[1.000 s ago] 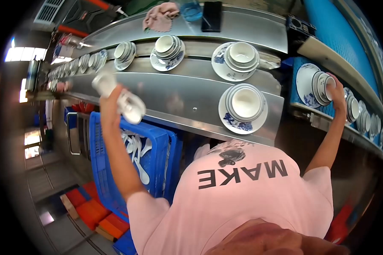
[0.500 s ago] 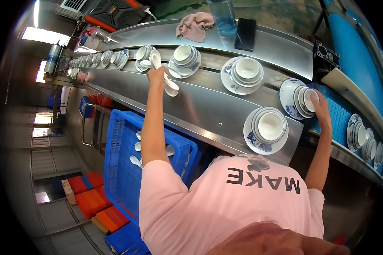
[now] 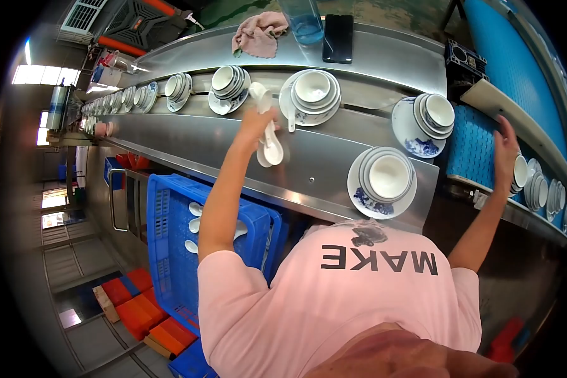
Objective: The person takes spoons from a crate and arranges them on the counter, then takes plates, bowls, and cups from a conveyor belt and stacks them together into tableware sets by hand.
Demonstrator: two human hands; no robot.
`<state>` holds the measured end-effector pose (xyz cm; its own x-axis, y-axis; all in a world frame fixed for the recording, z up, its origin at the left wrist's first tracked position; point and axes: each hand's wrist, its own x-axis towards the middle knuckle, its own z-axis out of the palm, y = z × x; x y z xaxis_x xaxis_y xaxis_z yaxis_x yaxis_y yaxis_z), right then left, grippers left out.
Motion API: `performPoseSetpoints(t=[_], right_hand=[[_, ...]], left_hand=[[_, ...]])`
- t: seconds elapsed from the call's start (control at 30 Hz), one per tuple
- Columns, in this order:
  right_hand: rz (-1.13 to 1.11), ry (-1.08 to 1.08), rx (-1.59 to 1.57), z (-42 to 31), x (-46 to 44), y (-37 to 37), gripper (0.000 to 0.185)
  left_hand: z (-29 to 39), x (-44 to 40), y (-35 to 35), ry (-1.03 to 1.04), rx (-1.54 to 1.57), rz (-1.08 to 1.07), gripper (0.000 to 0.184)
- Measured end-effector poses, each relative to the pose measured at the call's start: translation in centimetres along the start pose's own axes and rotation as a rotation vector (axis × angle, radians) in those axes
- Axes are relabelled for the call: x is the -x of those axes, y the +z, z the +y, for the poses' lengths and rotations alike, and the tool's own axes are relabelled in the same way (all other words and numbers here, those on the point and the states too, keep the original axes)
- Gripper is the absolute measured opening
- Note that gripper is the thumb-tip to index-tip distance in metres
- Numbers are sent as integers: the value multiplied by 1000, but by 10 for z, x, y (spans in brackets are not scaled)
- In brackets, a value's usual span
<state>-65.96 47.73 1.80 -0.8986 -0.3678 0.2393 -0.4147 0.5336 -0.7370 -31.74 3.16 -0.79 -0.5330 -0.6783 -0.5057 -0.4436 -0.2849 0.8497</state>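
Note:
My left hand (image 3: 256,128) is closed around several white spoons (image 3: 270,148), above the steel counter between two place settings. A stack of bowls on a blue-patterned plate (image 3: 229,88) lies to its left. To its right is another plate with stacked bowls (image 3: 312,96), and a white spoon (image 3: 291,117) rests at that plate's left edge. My right hand (image 3: 505,151) is open with fingers apart, over the right side beside the blue belt (image 3: 472,140). The nearest settings to it are a tilted bowl-and-plate stack (image 3: 425,125) and several stacks on the belt (image 3: 535,188).
A blue crate (image 3: 170,264) with a few spoons stands at my left below the counter (image 3: 233,151). One bowl-and-plate stack (image 3: 382,183) sits close to my chest. A cloth (image 3: 258,34), a bottle (image 3: 303,25) and a phone (image 3: 338,39) lie along the far ledge.
My right hand has let go of the bowl stack and moved right, opening. My left hand, still with spoons, is now beside the following setting. The row of settings has shifted left.

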Motion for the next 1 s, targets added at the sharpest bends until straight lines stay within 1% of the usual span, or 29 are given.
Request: performPoseSetpoints(t=[0.03,0.07,0.1,0.17,0.23,0.27,0.3,0.33,0.37,0.4,0.43,0.5,0.57,0.6,0.63,0.67,0.7,0.73,0.77,0.8,0.9,0.97,1.0], right_hand=[[55,102,220,-5,-1,-22,42],[128,-75,350,30,-7,-41,47],[145,-55,528,58,-15,-62,48],[59,64,587,101,-18,-91,45],[-113,148,485,148,-23,-104,43],[-226,168,507,140,-25,-108,43],[-340,194,521,116,-23,-102,44],[-290,236,476,92,-17,-93,44],[-289,176,468,106,-17,-90,45],[-253,191,563,83,-16,-83,46],[-322,214,472,69,-17,-82,45],[-337,290,290,26,-6,-73,41],[-385,254,-13,35,-3,-59,39],[-292,299,-138,40,1,-45,38],[-218,374,-234,23,5,-34,38],[-180,367,-353,23,6,-20,38],[-144,362,-472,23,7,-6,37],[-141,348,-566,8,9,8,37],[-150,350,-596,0,9,23,36],[-176,330,-569,-12,11,37,34],[-221,226,-481,-34,9,79,32],[-243,189,-430,-36,5,107,32],[-210,160,-345,-37,4,122,32]], left_hand=[[0,4,-6,33,-31,14,27],[1,8,-12,55,-28,17,27],[3,11,-17,77,-25,15,27],[14,25,-18,84,26,-11,26],[21,36,-11,134,8,-82,29],[29,46,-3,145,-62,-129,31],[28,49,3,173,-82,-185,32],[30,52,10,174,-204,-205,32],[28,54,19,183,-218,-212,30],[26,56,25,187,-306,-235,28],[24,56,28,191,-393,-248,26],[15,52,33,243,-557,-273,25],[14,52,37,311,-668,-282,24],[14,52,40,352,-700,-290,24],[14,53,44,391,-731,-296,24],[16,53,47,395,-737,-300,24],[19,54,51,478,-779,-318,24],[24,56,55,559,-824,-337,24],[27,57,59,643,-872,-356,24],[28,58,64,671,-831,-405,25],[26,56,79,746,-861,-460,27],[19,46,86,790,-861,-416,29],[17,43,89,816,-861,-395,30]])
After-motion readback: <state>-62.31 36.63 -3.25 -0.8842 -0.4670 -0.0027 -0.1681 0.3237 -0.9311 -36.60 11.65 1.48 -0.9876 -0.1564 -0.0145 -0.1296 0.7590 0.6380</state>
